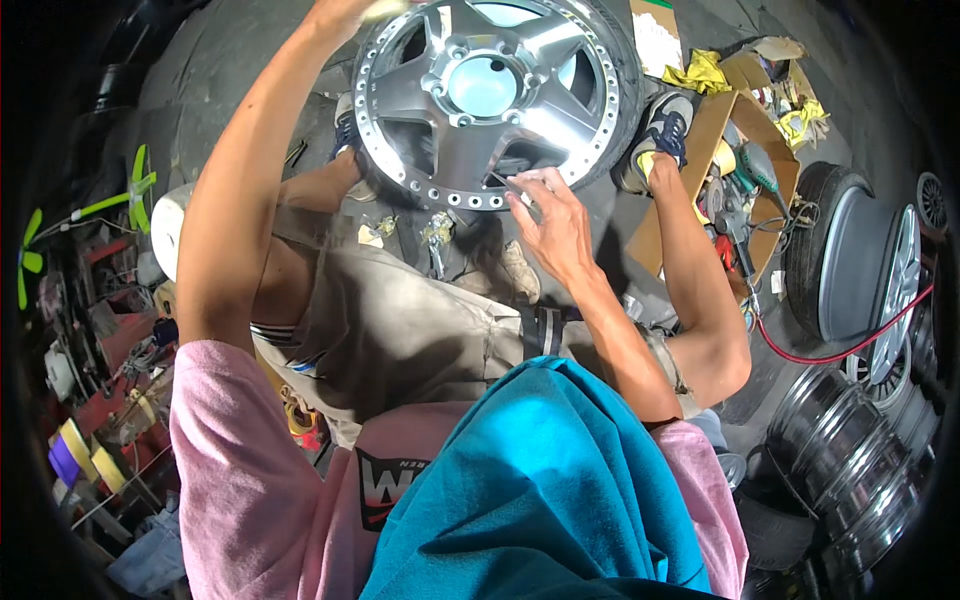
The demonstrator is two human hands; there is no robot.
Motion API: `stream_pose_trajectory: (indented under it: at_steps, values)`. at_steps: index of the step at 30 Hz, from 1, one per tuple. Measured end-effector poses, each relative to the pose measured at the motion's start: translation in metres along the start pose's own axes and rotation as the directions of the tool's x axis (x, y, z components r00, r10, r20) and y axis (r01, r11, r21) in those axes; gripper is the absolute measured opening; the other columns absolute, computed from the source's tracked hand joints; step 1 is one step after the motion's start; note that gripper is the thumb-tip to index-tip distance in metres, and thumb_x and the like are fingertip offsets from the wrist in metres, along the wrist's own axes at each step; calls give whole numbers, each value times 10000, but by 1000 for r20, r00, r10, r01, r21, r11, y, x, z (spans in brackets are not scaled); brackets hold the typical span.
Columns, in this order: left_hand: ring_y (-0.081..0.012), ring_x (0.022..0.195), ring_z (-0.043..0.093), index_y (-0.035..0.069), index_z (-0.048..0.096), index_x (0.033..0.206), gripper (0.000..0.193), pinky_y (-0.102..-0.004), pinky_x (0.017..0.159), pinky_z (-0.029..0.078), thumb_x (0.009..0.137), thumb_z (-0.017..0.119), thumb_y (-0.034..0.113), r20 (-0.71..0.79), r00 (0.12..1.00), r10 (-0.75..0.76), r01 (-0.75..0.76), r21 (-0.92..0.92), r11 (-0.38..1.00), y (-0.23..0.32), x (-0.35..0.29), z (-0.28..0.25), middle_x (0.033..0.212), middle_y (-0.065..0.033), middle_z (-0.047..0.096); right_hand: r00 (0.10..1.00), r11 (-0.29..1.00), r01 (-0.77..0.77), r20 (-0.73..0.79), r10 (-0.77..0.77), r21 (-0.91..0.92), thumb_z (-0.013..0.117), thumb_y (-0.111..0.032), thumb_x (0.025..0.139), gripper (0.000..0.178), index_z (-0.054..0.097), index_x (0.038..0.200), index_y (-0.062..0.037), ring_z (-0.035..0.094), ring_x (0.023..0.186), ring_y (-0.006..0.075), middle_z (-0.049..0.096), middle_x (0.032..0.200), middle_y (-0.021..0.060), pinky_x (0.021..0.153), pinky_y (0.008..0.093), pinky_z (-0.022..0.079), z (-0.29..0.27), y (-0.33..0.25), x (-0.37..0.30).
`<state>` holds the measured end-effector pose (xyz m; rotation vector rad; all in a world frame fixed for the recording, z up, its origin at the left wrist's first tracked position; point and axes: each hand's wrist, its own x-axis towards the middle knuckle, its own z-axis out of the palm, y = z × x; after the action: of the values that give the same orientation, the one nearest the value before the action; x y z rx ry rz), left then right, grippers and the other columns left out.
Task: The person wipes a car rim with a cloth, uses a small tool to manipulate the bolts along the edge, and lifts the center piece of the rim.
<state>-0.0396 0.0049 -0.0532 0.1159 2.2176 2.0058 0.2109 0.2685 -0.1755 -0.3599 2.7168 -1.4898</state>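
A silver alloy wheel with broad spokes and a ring of small holes round its rim lies face up between my feet, a dark tyre around it. My right hand is at the wheel's near edge, its fingers closed round a slim, pointed tool. The tool's tip meets the rim near the base of a spoke; its exact kind is too small to make out. Reaching to the far left edge of the wheel, my left hand is cut off by the top of the picture. A pale yellow patch shows beside it, and its fingers are hidden.
Right of the wheel stands an open cardboard box of power tools. Beyond it lie a tyred wheel, a red hose and stacked bare rims. Cluttered gear and a green-bladed fan fill the left side. Scraps lie on the floor.
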Motion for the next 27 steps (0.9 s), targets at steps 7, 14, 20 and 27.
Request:
stream_pose_trajectory:
  at_steps: [7,14,20,27]
  values:
    - [-91,513,314,180,441,685,394,-274,480,267,1020,492,380,25,996,-84,87,-362,928,6,-24,-74,621,61,316,998,1000,-19,-62,18,-14,710,-147,923,213,733,1107,-41,685,879,361,649,1083,143,760,420,542,-9,-8,16]
    - [-232,806,704,65,598,883,218,-309,609,572,993,418,12,-63,958,-279,242,-337,910,-4,-66,-91,873,-110,668,994,998,12,-105,-19,-66,713,-112,907,208,724,1084,-3,667,830,354,635,962,176,735,413,525,-7,-12,27]
    - [-94,628,512,122,562,844,134,-259,522,427,963,511,88,-200,979,46,-139,-484,864,-19,-80,-154,754,-12,566,996,988,27,-76,-39,-154,708,-91,903,199,720,1073,10,665,834,351,635,942,171,748,421,523,-6,-8,27]
    - [-142,541,380,170,484,724,336,-285,474,302,977,469,391,-189,978,88,-190,-632,751,4,-96,-183,621,9,427,996,979,29,-74,-45,-203,695,-132,922,201,721,1063,10,652,851,378,624,940,182,765,441,511,-11,-10,28]
